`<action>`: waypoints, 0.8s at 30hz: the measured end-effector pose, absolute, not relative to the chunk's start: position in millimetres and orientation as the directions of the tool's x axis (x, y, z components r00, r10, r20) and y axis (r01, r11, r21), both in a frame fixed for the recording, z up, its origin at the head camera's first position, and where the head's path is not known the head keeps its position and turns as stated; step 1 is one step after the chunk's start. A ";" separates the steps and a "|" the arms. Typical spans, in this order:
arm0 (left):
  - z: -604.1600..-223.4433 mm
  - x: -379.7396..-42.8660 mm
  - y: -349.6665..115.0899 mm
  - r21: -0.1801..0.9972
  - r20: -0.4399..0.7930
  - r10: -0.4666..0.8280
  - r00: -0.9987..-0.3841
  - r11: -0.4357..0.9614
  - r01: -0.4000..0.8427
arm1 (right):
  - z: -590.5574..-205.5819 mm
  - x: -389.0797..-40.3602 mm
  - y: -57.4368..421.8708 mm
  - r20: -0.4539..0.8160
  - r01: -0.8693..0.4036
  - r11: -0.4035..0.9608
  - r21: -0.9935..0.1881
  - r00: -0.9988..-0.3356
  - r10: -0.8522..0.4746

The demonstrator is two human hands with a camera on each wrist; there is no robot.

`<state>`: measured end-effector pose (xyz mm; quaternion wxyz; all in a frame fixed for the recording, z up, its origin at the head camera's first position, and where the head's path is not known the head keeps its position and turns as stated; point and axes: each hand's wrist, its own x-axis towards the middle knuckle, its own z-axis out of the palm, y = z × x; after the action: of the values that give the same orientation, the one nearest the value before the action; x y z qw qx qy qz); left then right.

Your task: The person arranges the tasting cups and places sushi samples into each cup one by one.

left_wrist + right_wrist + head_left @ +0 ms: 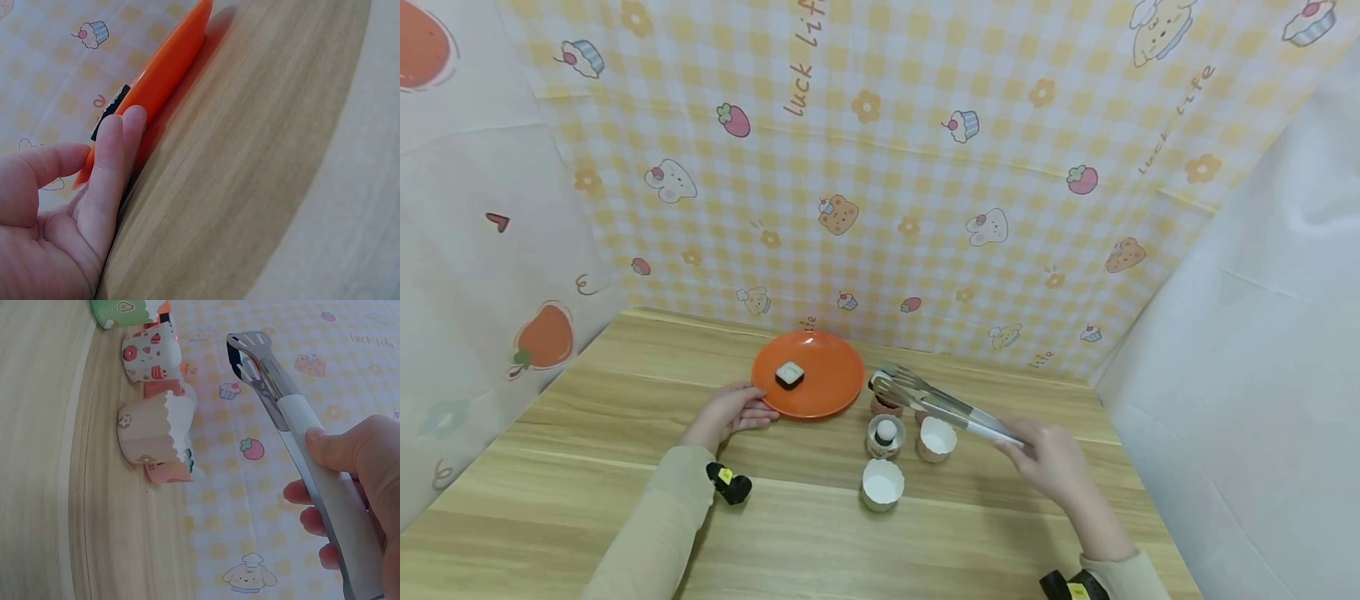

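Observation:
My left hand (727,414) pinches the near-left rim of an orange plate (827,375), thumb at the edge and fingers against its underside. On that plate sits a sushi piece (789,375), white on top with a black side. My right hand (1047,457) grips metal tongs (958,407) by their white handles. Between the tong tips is another black-and-white sushi piece (878,380), held above a reddish-brown paper cup (887,406) just right of the plate. In the right wrist view the tongs (300,444) hold the dark piece (234,355) clear of the cups.
Several paper baking cups stand right of the plate. One cup (880,451) has a dark-and-white piece inside. A white-lined cup (936,440) stands right of it, and another cup (882,486) stands nearest me. A checked cloth (910,167) hangs behind the wooden table (805,533).

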<state>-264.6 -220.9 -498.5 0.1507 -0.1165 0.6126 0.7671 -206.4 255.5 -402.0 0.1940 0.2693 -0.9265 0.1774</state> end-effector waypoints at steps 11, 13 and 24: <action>-497.3 -264.5 -220.1 0.906 -0.361 0.092 -0.928 -0.201 -0.372 | -402.5 -200.7 274.7 0.472 -0.578 0.788 -0.212 -0.767 -0.435; -497.5 -264.5 -220.0 0.906 -0.360 0.090 -0.928 -0.203 -0.371 | -403.3 -199.7 277.5 0.472 -0.580 0.785 -0.215 -0.766 -0.437; -499.0 -264.3 -220.5 0.905 -0.359 0.090 -0.929 -0.212 -0.370 | -406.7 -193.2 288.5 0.483 -0.584 0.786 -0.204 -0.758 -0.439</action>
<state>-264.3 -220.5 -499.0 0.1493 -0.1146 0.6098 0.7699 -193.2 288.5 -406.7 0.2096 0.2776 -0.9213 0.1736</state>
